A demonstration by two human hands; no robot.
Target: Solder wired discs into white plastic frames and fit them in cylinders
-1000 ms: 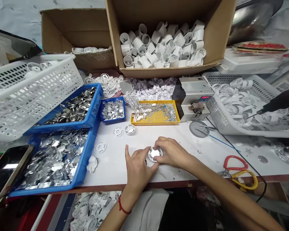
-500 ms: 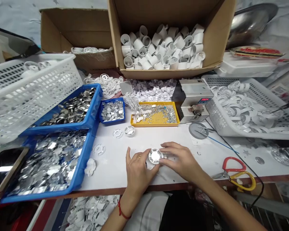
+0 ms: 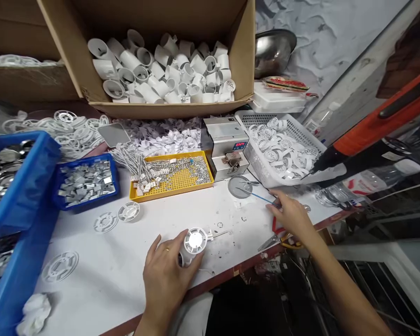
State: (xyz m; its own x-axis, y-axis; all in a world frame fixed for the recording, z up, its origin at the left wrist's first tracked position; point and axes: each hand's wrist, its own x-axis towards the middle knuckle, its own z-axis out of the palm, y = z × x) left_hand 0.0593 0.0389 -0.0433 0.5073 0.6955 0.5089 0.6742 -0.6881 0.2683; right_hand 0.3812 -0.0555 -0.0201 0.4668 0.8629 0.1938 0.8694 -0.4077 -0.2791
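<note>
The thumb and forefinger of the left hand [image 3: 168, 273] are curved part-way closed around a round white piece [image 3: 195, 241], gripping it by its sides just above the table, with its spoked rim and bright centre facing up. A thin lead [image 3: 221, 234] sticks out from that piece, on the side away from the left palm, toward the right hand [image 3: 296, 217]. The right thumb and forefinger are a little apart at the near end of a blue rod [image 3: 262, 198]; I cannot tell whether they pinch it. The rod's far end lies over a grey dish [image 3: 235, 187], just beyond the right fingertips. Below the right fingers, partly hidden by the hand, lie scissors [image 3: 270, 241].

Beyond the left fingers and to their left, a second round piece [image 3: 129, 212] stands beside a flat ring disc [image 3: 106, 222]; another disc [image 3: 60, 266] lies farther left. Straight beyond the left fingers is a yellow tray [image 3: 175, 192] of small metal parts and leads, between a small blue tray [image 3: 91, 201] and a metal machine [image 3: 224, 133]. Past the right fingers stands a white basket [image 3: 257, 168] of white parts. Farthest out, a cardboard box [image 3: 175, 111] holds white cups [image 3: 173, 73].
</note>
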